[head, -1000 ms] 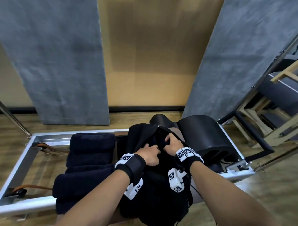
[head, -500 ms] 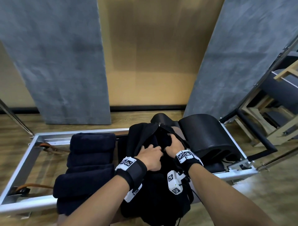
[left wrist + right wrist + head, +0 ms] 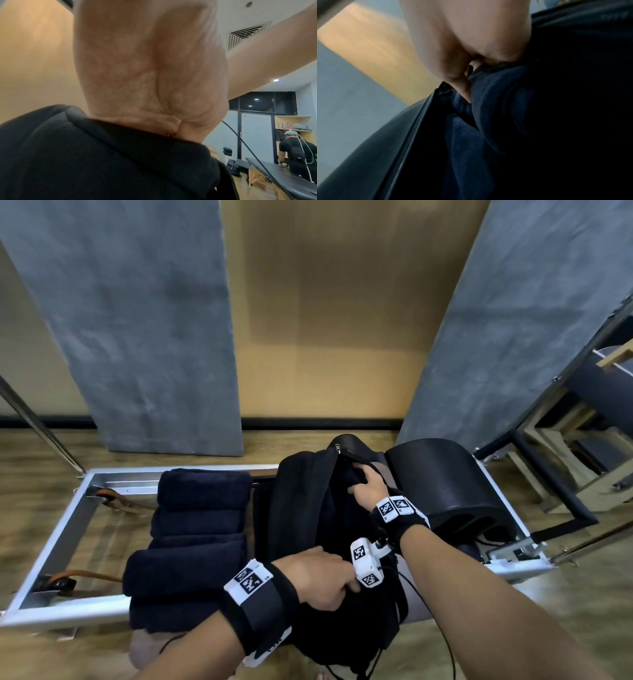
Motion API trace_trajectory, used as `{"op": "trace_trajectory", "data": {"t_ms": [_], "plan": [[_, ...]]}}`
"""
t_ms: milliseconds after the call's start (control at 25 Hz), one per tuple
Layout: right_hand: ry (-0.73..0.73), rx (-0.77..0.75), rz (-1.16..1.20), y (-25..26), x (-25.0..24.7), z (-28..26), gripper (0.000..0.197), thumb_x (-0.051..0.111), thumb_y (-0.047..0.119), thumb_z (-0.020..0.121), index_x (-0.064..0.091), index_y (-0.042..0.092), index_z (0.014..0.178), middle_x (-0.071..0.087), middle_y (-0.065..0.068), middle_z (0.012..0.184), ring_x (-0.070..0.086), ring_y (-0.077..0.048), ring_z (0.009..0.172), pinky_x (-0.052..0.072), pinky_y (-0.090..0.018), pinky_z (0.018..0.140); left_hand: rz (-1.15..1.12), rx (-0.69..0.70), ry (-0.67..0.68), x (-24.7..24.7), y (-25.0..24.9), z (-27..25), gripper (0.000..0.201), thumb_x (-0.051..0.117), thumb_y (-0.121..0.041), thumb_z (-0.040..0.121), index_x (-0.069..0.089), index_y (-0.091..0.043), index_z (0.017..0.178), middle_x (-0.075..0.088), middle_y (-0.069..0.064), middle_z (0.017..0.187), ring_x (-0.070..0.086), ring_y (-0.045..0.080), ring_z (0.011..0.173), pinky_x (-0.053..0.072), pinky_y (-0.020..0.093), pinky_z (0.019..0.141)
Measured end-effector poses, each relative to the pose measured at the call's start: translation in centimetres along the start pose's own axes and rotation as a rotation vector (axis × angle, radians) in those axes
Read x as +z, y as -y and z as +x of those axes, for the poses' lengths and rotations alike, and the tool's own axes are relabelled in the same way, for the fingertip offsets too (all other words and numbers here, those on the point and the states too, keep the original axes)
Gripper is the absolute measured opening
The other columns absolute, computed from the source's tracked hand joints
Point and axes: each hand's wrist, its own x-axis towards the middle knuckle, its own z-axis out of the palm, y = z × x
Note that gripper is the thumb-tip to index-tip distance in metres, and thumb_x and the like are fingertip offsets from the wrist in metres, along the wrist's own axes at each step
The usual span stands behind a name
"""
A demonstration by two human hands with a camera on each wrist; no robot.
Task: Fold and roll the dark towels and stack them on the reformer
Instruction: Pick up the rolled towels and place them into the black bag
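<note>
Several rolled dark navy towels point(image 3: 202, 529) lie stacked on the left part of the reformer point(image 3: 68, 542). A black backpack point(image 3: 301, 508) lies open beside them in the middle. My right hand point(image 3: 368, 486) is at the bag's far opening and pinches a dark navy towel point(image 3: 496, 108) inside it, next to the zipper edge point(image 3: 419, 121). My left hand point(image 3: 318, 580) grips the backpack's fabric point(image 3: 102, 162) at its near part, fingers curled into it. Most of the towel is hidden inside the bag.
A black arc barrel point(image 3: 442, 484) sits right of the backpack on the reformer's end. Wooden and metal equipment point(image 3: 582, 446) stands at the far right. Grey panels and an orange wall lie behind. Another person point(image 3: 295, 151) stands far off by a padded table.
My hands have parted: the left has slid back toward me along the backpack, and the right has reached farther to the bag's top opening.
</note>
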Motion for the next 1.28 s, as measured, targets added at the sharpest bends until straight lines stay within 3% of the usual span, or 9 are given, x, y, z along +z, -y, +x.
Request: {"op": "trace_trajectory", "data": {"t_ms": [160,280,480,600,760,920,1120,1200,1280], "plan": [[-0.040,0.063,-0.216,0.3,-1.0,-0.4,0.063,0.055,0.001,0.095,0.043,0.018,0.155,0.058,-0.017,0.144,0.057,-0.039,0.130,0.047,-0.038,0.104,-0.025,0.051,-0.030,-0.2,-0.7,-1.6,0.046,0.049,-0.010,0.096,0.070,-0.026,0.132,0.071,0.007,0.129,0.062,0.033,0.121,0.048,0.041,0.107],[-0.126,0.012,-0.293,1.6,-0.6,-1.3,0.058,0.058,0.000,0.094,0.045,0.011,0.149,0.059,-0.022,0.139,0.058,-0.042,0.127,0.049,-0.043,0.102,0.009,0.020,-0.073,-0.3,-1.6,-1.6,0.044,0.054,-0.011,0.095,0.071,-0.025,0.133,0.071,0.007,0.129,0.063,0.031,0.122,0.047,0.036,0.105],[0.143,-0.303,-0.684,1.3,0.2,-4.2,0.074,0.061,-0.001,0.091,0.027,0.014,0.156,0.066,-0.029,0.116,0.067,-0.043,0.099,0.056,-0.048,0.085,0.045,-0.038,-0.116,-0.6,-2.4,-1.6,0.035,0.060,-0.015,0.092,0.074,-0.022,0.124,0.068,0.012,0.124,0.064,0.036,0.115,0.046,0.037,0.098],[0.199,-0.367,-0.784,1.5,-0.4,-4.5,0.076,0.054,0.002,0.097,0.023,0.024,0.163,0.049,-0.031,0.143,0.063,-0.044,0.115,0.052,-0.044,0.097,0.026,-0.073,-0.136,-0.7,-2.3,-1.7,0.033,0.059,-0.016,0.092,0.073,-0.022,0.121,0.067,0.013,0.123,0.064,0.037,0.114,0.045,0.037,0.094],[0.192,-0.108,-0.777,0.4,-1.2,-5.8,0.075,0.054,0.010,0.100,0.018,0.018,0.165,0.034,-0.024,0.162,0.044,-0.039,0.144,0.038,-0.044,0.118,0.000,-0.100,-0.139,-0.7,-1.9,-2.1,0.031,0.058,-0.015,0.092,0.073,-0.021,0.118,0.066,0.013,0.119,0.064,0.038,0.110,0.042,0.035,0.087],[0.159,-0.074,-0.666,1.9,-2.0,-4.3,0.059,0.050,0.015,0.104,0.035,0.015,0.160,0.041,-0.018,0.161,0.045,-0.036,0.144,0.040,-0.045,0.118,0.003,-0.085,-0.166,-0.3,-1.5,-2.7,0.035,0.058,-0.013,0.090,0.075,-0.022,0.119,0.070,0.010,0.118,0.064,0.036,0.110,0.050,0.039,0.099],[0.103,-0.084,-0.516,2.4,-1.6,-2.3,0.052,0.048,0.024,0.104,0.044,0.024,0.156,0.039,-0.008,0.163,0.040,-0.034,0.148,0.036,-0.045,0.120,0.064,-0.013,-0.183,0.0,-2.4,-2.3,0.029,0.059,-0.010,0.085,0.079,-0.020,0.103,0.074,0.007,0.095,0.066,0.035,0.095,0.048,0.038,0.094],[0.045,-0.034,-0.485,1.0,-0.4,-2.2,0.049,0.047,0.023,0.104,0.046,0.019,0.153,0.045,-0.014,0.158,0.047,-0.037,0.142,0.040,-0.044,0.116,0.078,-0.006,-0.194,0.2,-2.5,-2.2,0.031,0.059,-0.011,0.086,0.080,-0.021,0.107,0.074,0.008,0.100,0.066,0.035,0.097,0.047,0.040,0.098],[0.010,0.028,-0.471,-0.2,1.3,-2.4,0.051,0.046,0.020,0.106,0.038,0.015,0.156,0.038,-0.023,0.160,0.044,-0.043,0.142,0.039,-0.047,0.113,0.095,0.003,-0.202,0.4,-2.5,-2.1,0.034,0.060,-0.012,0.088,0.079,-0.023,0.114,0.074,0.008,0.105,0.065,0.033,0.101,0.046,0.042,0.101]]}}
